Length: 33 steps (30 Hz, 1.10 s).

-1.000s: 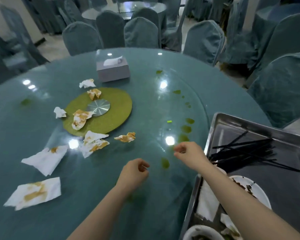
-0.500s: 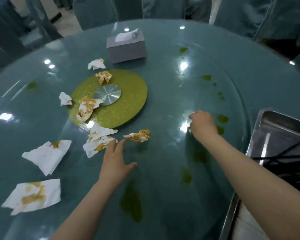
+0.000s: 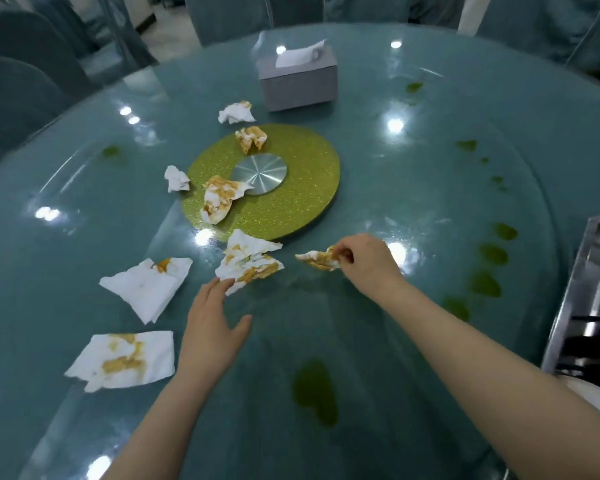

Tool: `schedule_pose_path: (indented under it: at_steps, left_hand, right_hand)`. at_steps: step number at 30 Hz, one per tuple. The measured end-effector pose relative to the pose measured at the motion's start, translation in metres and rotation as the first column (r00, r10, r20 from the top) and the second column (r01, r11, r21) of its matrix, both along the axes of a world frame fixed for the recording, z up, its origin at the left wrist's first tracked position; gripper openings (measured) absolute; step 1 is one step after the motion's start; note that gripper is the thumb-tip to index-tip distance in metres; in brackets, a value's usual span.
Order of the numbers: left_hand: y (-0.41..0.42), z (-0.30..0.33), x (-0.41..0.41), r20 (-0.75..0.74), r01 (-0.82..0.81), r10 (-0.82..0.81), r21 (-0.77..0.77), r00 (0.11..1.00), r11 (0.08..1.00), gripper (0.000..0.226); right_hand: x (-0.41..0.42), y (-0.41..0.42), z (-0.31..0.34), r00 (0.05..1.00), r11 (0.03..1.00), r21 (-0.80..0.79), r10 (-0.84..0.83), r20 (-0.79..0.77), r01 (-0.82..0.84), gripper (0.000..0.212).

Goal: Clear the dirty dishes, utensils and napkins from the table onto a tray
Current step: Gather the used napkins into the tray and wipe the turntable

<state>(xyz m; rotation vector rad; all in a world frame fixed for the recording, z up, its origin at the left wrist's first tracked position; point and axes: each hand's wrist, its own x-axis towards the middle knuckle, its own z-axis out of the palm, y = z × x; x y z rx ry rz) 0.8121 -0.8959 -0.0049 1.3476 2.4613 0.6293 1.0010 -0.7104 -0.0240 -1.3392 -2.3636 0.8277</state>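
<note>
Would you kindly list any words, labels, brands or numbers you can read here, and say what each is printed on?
None can be read.
The grey tissue box shows plain sides.
The stained napkins, the green disc and the metal tray carry no print.

Glare spots on glossy table

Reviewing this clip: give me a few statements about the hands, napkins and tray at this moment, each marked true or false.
1. The right hand pinches a crumpled stained napkin. True.
2. The left hand holds a fork. False: its straight fingers touch a stained napkin.
3. The tissue box lies inside the tray. False: it stands on the table, beyond the green disc.
4. Green stains mark the table. True.
</note>
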Motion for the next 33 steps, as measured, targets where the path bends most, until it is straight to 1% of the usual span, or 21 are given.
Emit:
schedule_pose_path:
  at_steps: [2,4,5,7,9,11,13,15,17,18,19,20,22,23,24,25,26,28,31,33]
  left_hand:
    - [-0.012,0.007,-0.019,0.017,-0.063,0.062,0.076,0.998,0.995,0.059]
    - [-0.028,0.014,-0.045,0.085,-0.228,0.218,0.145,0.972,0.963,0.055]
    - [-0.036,0.015,-0.060,0.111,-0.309,0.294,0.144,0.949,0.940,0.055]
    - [-0.056,0.012,-0.087,0.129,-0.402,0.391,0.072,0.911,0.913,0.057]
    - [-0.075,0.005,-0.104,0.120,-0.420,0.421,-0.037,0.899,0.907,0.061]
    - [-0.092,-0.003,-0.109,0.095,-0.402,0.423,-0.183,0.901,0.897,0.065]
    - [-0.107,-0.012,-0.109,0.044,-0.352,0.380,-0.288,0.924,0.890,0.064]
    - [-0.118,-0.017,-0.111,-0.016,-0.330,0.340,-0.284,0.940,0.900,0.061]
    - [-0.123,-0.018,-0.116,0.018,-0.330,0.343,-0.236,0.939,0.914,0.058]
    - [-0.123,-0.018,-0.119,0.039,-0.326,0.343,-0.224,0.938,0.918,0.057]
    - [-0.123,-0.018,-0.121,0.050,-0.319,0.338,-0.219,0.940,0.922,0.056]
    - [-0.123,-0.018,-0.123,0.053,-0.309,0.326,-0.211,0.944,0.928,0.053]
    - [-0.122,-0.019,-0.125,0.056,-0.282,0.294,-0.164,0.954,0.945,0.043]
    - [-0.122,-0.018,-0.125,0.063,-0.276,0.285,-0.121,0.956,0.953,0.035]
    - [-0.122,-0.017,-0.126,0.074,-0.276,0.281,-0.071,0.957,0.959,0.027]
    - [-0.122,-0.016,-0.126,0.088,-0.279,0.280,-0.023,0.956,0.960,0.020]
    - [-0.121,-0.015,-0.126,0.099,-0.283,0.281,0.014,0.955,0.959,0.015]
    - [-0.115,-0.013,-0.124,0.125,-0.290,0.282,0.050,0.951,0.956,0.011]
    - [-0.100,-0.011,-0.115,0.175,-0.289,0.269,0.099,0.947,0.952,0.013]
    - [-0.089,-0.010,-0.106,0.195,-0.280,0.251,0.138,0.948,0.950,0.015]
  right_hand:
    - [-0.004,-0.007,-0.003,0.998,0.997,0.042,-0.060,-0.033,0.061,0.031]
    - [-0.009,-0.014,-0.005,0.996,0.987,0.137,-0.091,0.010,0.089,0.048]
    - [-0.012,-0.017,-0.006,0.993,0.982,0.168,-0.097,0.067,0.084,0.054]
    - [-0.022,-0.024,-0.009,0.963,0.983,0.180,-0.084,0.256,0.038,0.059]
    - [-0.029,-0.031,-0.013,0.916,0.985,0.172,-0.074,0.394,0.005,0.048]
    - [-0.034,-0.037,-0.013,0.914,0.988,0.151,-0.081,0.398,0.022,0.034]
    - [-0.035,-0.040,-0.013,0.916,0.985,0.164,-0.109,0.385,0.048,0.027]
    - [-0.035,-0.042,-0.013,0.903,0.976,0.213,-0.134,0.408,0.048,0.027]
    - [-0.035,-0.042,-0.014,0.886,0.970,0.241,-0.142,0.441,0.035,0.027]
    - [-0.034,-0.041,-0.016,0.882,0.966,0.256,-0.144,0.448,0.028,0.022]
    - [-0.035,-0.042,-0.016,0.887,0.963,0.268,-0.156,0.435,0.039,0.013]
    - [-0.036,-0.042,-0.018,0.905,0.958,0.279,-0.179,0.386,0.071,0.008]
    - [-0.037,-0.044,-0.019,0.945,0.954,0.234,-0.241,0.221,0.188,0.019]
    - [-0.037,-0.044,-0.018,0.952,0.947,0.185,-0.287,0.108,0.264,0.019]
    - [-0.036,-0.044,-0.016,0.942,0.934,0.138,-0.334,0.009,0.330,0.018]
    - [-0.033,-0.045,-0.014,0.924,0.918,0.106,-0.379,-0.046,0.382,0.018]
    - [-0.029,-0.045,-0.013,0.910,0.906,0.090,-0.410,-0.062,0.414,0.019]
    - [-0.017,-0.047,-0.010,0.903,0.900,0.071,-0.429,-0.025,0.430,0.022]
    - [0.004,-0.054,-0.008,0.912,0.912,0.043,-0.410,0.037,0.408,0.028]
    - [0.015,-0.059,-0.005,0.931,0.932,0.010,-0.362,0.054,0.362,0.037]
